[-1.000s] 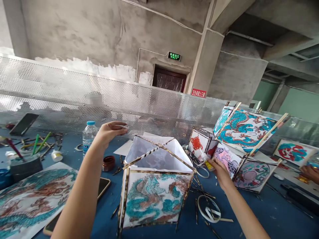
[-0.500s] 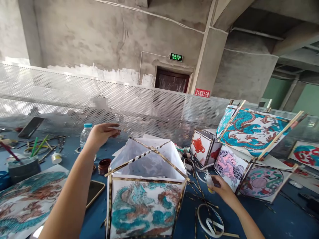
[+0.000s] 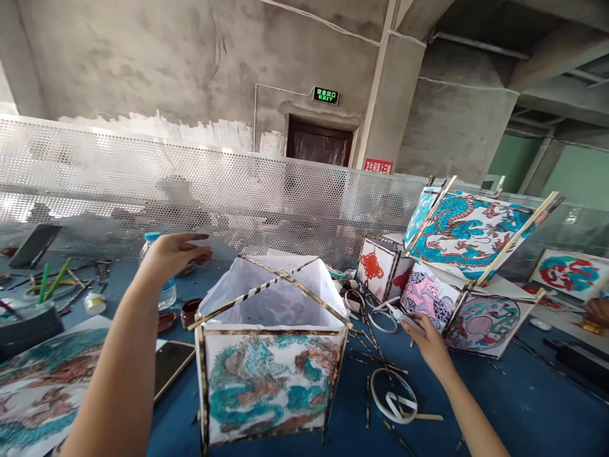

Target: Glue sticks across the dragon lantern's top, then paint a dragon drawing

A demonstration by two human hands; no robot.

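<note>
A square paper lantern [image 3: 273,374] with a teal and brown dragon on its front panel stands on the blue table [image 3: 514,406], its open top crossed by bamboo strips. My left hand [image 3: 171,254] hovers above and left of it, fingers stretched out, holding nothing, just over a water bottle [image 3: 167,293]. My right hand [image 3: 428,343] reaches right of the lantern and is closed on a small white glue bottle [image 3: 403,319], close to a lantern with a round pink and green picture [image 3: 480,324].
More painted lanterns stand at the right: a big dragon one [image 3: 469,231] and a small red-knot one [image 3: 378,273]. A phone [image 3: 171,362], a dragon painting [image 3: 33,393], a paint jar [image 3: 190,311], a tape ring [image 3: 392,400] and loose bamboo sticks lie about. Behind runs a perforated metal screen [image 3: 285,197]. Another person's hand [image 3: 597,311] shows at far right.
My right hand with the glue bottle dropped lower toward the table, then shifted up beside the round-picture lantern. My left hand stayed raised, drifting slightly left. The camera view moved.
</note>
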